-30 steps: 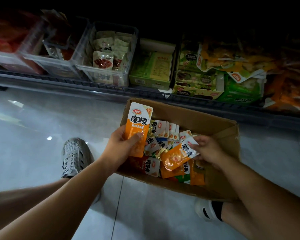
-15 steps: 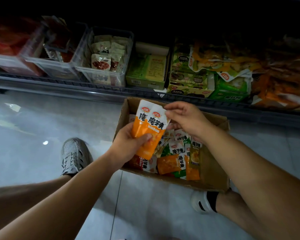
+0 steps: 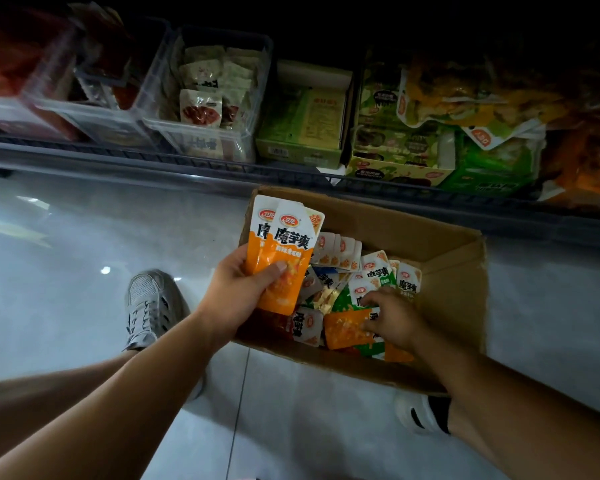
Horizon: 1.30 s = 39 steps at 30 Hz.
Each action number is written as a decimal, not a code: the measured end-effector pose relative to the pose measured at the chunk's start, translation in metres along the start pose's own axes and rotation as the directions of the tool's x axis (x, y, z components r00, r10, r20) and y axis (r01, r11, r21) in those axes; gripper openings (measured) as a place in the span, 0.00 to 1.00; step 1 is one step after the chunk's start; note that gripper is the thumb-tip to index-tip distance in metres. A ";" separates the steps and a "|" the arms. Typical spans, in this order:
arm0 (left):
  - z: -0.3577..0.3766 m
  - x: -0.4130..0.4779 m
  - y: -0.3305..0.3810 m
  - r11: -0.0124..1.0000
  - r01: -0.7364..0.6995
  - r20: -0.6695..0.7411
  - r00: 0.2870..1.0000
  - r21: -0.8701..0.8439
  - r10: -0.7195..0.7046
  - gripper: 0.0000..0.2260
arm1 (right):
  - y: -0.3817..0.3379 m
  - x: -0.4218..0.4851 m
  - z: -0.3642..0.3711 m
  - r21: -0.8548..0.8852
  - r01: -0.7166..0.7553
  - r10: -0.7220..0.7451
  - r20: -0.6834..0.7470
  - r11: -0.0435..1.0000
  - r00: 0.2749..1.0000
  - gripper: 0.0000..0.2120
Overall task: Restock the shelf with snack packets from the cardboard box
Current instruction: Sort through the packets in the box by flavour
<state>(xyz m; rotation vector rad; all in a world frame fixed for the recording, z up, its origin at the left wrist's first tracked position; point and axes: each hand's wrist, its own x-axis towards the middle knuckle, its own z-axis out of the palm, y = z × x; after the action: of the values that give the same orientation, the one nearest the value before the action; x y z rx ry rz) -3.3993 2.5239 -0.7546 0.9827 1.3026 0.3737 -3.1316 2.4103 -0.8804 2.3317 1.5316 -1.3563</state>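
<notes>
Left hand (image 3: pixel 236 292): forearm in from lower left, thumb and fingers clamped on two upright orange-and-white foil snack packets (image 3: pixel 284 251) above left rim of open brown cardboard box (image 3: pixel 454 258) | Right hand (image 3: pixel 394 318): palm down inside box, fingers bent among loose packets, thumb touching flat orange packet (image 3: pixel 345 329); grip cannot be told

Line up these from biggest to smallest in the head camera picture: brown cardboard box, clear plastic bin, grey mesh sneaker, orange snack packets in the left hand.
1. brown cardboard box
2. clear plastic bin
3. orange snack packets and grey mesh sneaker look about alike; an arm hides part of the sneaker.
</notes>
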 end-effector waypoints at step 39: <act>0.013 -0.020 0.002 0.999 0.004 0.197 0.980 0.041 -0.013 0.14 | -0.119 -0.051 -0.120 0.591 0.272 -0.135 -0.266 0.759 0.955 0.08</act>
<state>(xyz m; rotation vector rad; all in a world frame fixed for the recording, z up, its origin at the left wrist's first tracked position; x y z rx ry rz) -3.3928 2.5055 -0.7410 1.0216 1.1377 0.2372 -3.1521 2.4899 -0.7242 2.8177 1.6141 -1.9932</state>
